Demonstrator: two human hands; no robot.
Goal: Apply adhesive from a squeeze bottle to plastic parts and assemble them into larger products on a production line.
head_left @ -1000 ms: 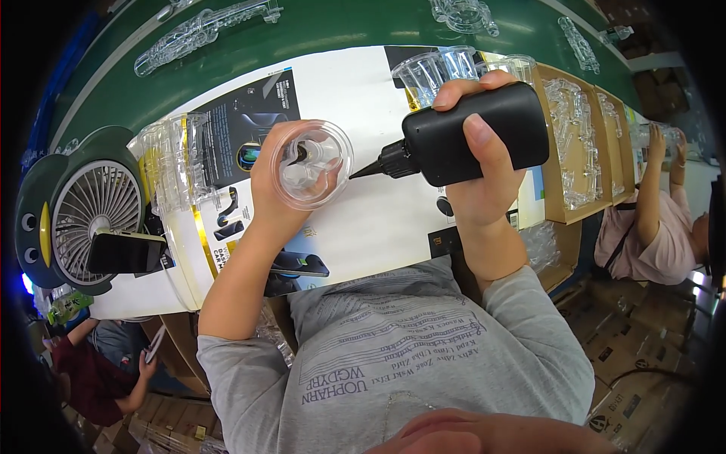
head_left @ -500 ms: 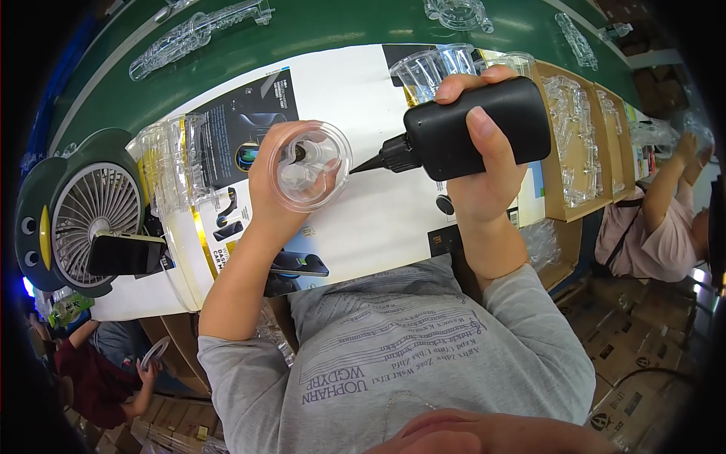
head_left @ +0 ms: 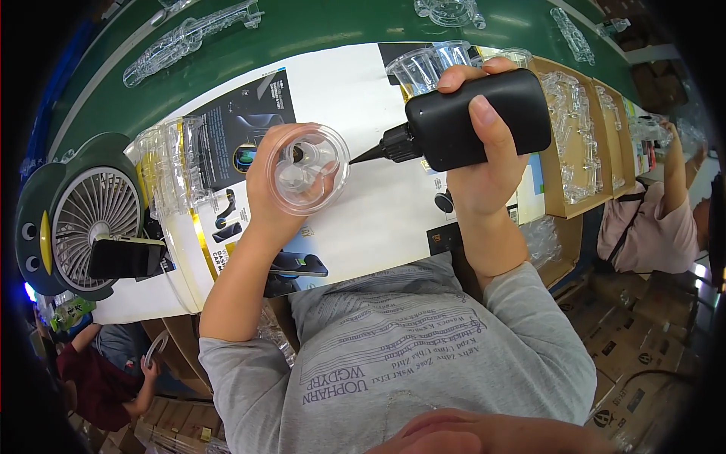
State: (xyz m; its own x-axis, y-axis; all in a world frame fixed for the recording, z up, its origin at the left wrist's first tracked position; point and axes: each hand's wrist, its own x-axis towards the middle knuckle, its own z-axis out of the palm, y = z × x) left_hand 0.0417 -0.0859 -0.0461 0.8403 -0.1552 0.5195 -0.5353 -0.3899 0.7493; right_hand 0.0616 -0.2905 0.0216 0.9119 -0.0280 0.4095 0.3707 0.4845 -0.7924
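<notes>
Over the last second, the tip of the black nozzle point(head_left: 370, 153) is shifting a little along the right side of the clear cup point(head_left: 308, 184), moving away from the person, while the black bottle point(head_left: 452, 127) is shifting the same way. The work at the rim therefore seems to be progressing along its edge, though whether the tip is touching the plastic I cannot tell. The cup is being held over the white worktop point(head_left: 378, 223), its open mouth facing the camera.

The left hand point(head_left: 262, 181) is wrapping the cup from its left, its grip clamping on the wall. The right hand point(head_left: 488, 178) is clamping its grip around the bottle's body, its thumb lying across the near face and 2 fingers curling over the far edge, so the nozzle is pointing left and slightly toward the person. Both forearms are reaching up from the grey shirt's sleeves point(head_left: 246, 371).
</notes>
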